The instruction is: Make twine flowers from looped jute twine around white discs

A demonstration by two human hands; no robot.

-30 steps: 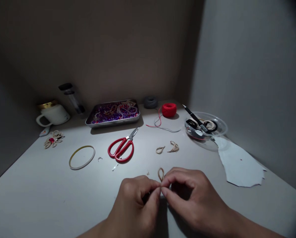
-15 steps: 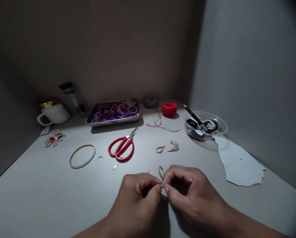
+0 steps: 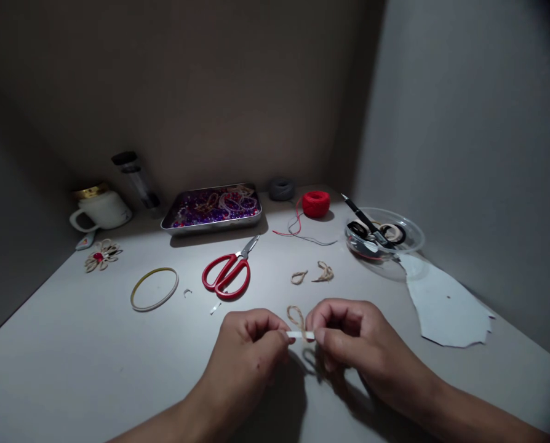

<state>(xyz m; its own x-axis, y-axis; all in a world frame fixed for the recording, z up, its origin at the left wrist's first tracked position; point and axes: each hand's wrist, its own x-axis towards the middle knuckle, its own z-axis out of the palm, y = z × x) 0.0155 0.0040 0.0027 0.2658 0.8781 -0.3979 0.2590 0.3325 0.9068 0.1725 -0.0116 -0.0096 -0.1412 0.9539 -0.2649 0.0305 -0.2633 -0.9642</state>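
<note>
My left hand (image 3: 251, 352) and right hand (image 3: 355, 344) were low over the near part of the bench (image 3: 72, 369), fingers curled in and the tips facing each other. The left fingers (image 3: 282, 338) were pinched shut on one end of a short white strip (image 3: 299, 335), and the right fingers (image 3: 320, 336) were pinched on its other end, so the strip ran level between them. A small twine loop (image 3: 296, 315) stood up from the strip, close against my right fingertips. I could not tell whether those fingers also gripped the loop's base.

Just beyond my hands, two more twine loops (image 3: 310, 274) lay side by side on the bench. To their left lay red-handled scissors (image 3: 226, 278), blades shut and pointing away from me. Two tiny scraps (image 3: 215, 307) lay near them, and a thin yellowish ring (image 3: 154, 289) lay flat further left.

Toward the back wall sat a metal tray (image 3: 210, 227) of purple beads, with a grey spool (image 3: 282, 188) and a red thread spool (image 3: 315, 203) to its right, the red thread trailing loose. At the right stood a clear dish (image 3: 413, 237) holding tape rolls and a black pen, and a torn white sheet (image 3: 445, 307) lay in front of it. At the far left were a white mug (image 3: 102, 210) with a gold lid, a clear tube (image 3: 135, 178) with a black cap, and a twine flower (image 3: 100, 255) with a red centre.
</note>
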